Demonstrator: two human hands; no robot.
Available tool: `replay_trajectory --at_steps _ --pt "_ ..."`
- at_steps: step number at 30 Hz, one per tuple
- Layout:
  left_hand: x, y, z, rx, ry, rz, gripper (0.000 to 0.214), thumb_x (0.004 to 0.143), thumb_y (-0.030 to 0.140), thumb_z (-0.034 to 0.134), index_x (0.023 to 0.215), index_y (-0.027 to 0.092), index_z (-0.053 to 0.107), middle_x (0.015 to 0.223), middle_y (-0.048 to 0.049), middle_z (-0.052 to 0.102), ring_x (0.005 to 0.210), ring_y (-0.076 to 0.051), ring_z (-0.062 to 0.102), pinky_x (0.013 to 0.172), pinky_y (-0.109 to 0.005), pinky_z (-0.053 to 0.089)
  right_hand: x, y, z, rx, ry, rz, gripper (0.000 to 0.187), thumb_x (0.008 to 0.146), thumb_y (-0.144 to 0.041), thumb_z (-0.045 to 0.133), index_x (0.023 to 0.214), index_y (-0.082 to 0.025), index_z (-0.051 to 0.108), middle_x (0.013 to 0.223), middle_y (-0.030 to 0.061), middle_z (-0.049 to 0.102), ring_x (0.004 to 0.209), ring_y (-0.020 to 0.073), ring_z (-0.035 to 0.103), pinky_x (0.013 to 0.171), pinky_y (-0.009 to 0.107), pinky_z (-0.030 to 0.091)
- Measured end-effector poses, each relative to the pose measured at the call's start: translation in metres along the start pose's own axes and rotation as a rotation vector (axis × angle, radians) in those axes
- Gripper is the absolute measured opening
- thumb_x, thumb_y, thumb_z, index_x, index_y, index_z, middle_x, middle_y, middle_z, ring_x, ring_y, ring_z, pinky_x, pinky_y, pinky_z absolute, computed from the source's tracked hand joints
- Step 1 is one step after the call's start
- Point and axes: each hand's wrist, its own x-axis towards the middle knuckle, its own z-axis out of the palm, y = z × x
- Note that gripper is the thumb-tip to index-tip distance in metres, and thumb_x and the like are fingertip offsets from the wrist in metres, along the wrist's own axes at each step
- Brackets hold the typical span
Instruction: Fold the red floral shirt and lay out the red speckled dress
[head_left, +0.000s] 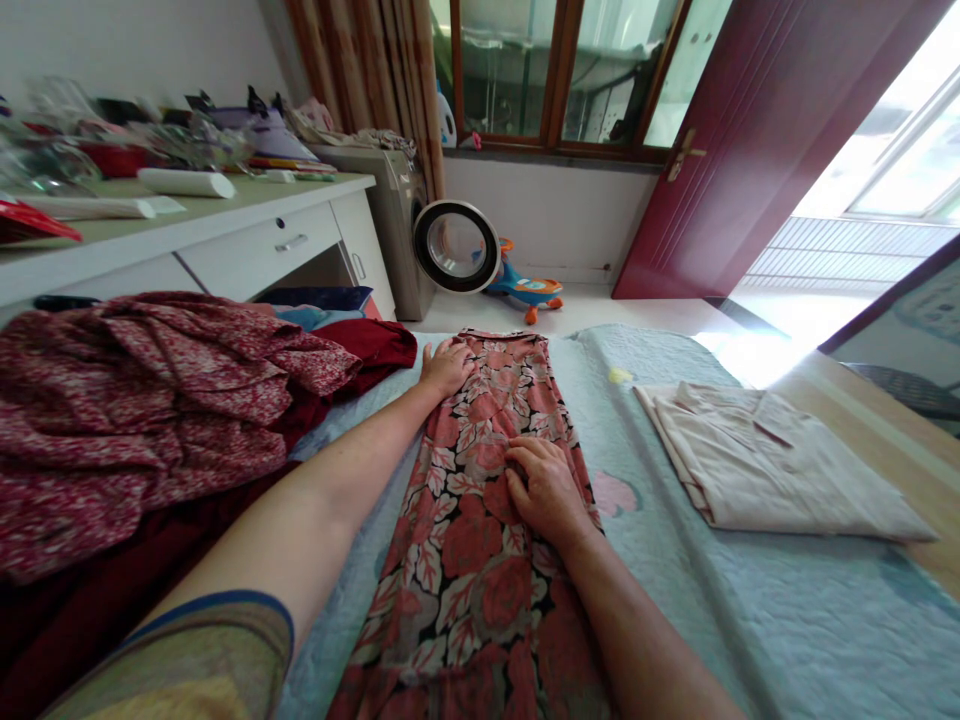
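Note:
A long floral garment (480,540), red roses and pale leaves on black, lies stretched out lengthwise with its waistband at the far end. Whether it is trousers or a skirt I cannot tell. My left hand (448,368) rests on its left edge near the waistband, fingers apart. Farther down, my right hand (546,485) lies on the middle of the cloth toward its right side, fingers extended and slightly bent. Under the garment is a light blue quilted cover (637,590).
Right of the garment lies a folded cream shirt (787,470). A heap of red patterned clothes (150,400) sits at the left. Beyond are a cluttered white desk (247,245), a washing machine with its round door (457,247) open, a toy ride-on car (525,288) and a red door (720,160).

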Motion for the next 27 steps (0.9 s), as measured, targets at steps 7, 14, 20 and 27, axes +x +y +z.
replay_trajectory --at_steps 7,14,20,27 --pt "-0.034 0.046 -0.009 -0.102 0.004 0.161 0.029 0.091 0.034 0.05 0.112 0.022 0.066 0.138 -0.0078 0.057 0.134 -0.028 0.043 0.114 -0.051 0.028 0.0 0.001 0.001 -0.011 -0.011 0.005 0.018 0.083 -0.015 0.059 0.097 -0.022 0.067 0.115 0.0053 0.067 0.113 0.0236 0.056 0.102 0.041 0.038" --pt "-0.053 0.055 0.0 -0.108 -0.108 0.24 0.031 0.09 0.032 0.053 0.117 0.019 0.062 0.128 -0.0092 0.062 0.123 -0.025 0.053 0.108 -0.044 0.039 -0.001 0.002 0.0 -0.014 -0.018 -0.002 0.019 0.083 -0.016 0.059 0.1 -0.022 0.068 0.117 0.0058 0.066 0.114 0.023 0.055 0.102 0.041 0.038" --pt "-0.045 0.075 -0.005 -0.104 -0.106 0.317 0.037 0.093 0.024 0.046 0.128 0.02 0.057 0.144 -0.0082 0.053 0.139 -0.023 0.04 0.117 -0.043 0.028 0.0 -0.001 -0.001 -0.011 -0.013 0.008 0.017 0.086 -0.02 0.059 0.1 -0.022 0.069 0.116 0.0056 0.067 0.112 0.0224 0.056 0.102 0.04 0.039" --pt "-0.031 0.1 0.004 -0.019 -0.199 0.558 0.032 0.093 0.037 0.051 0.119 0.021 0.061 0.13 -0.0085 0.062 0.132 -0.024 0.046 0.112 -0.042 0.033 -0.001 -0.001 -0.001 -0.029 -0.003 0.02 0.017 0.087 -0.023 0.06 0.101 -0.022 0.069 0.115 0.0068 0.067 0.112 0.0238 0.057 0.101 0.04 0.04"
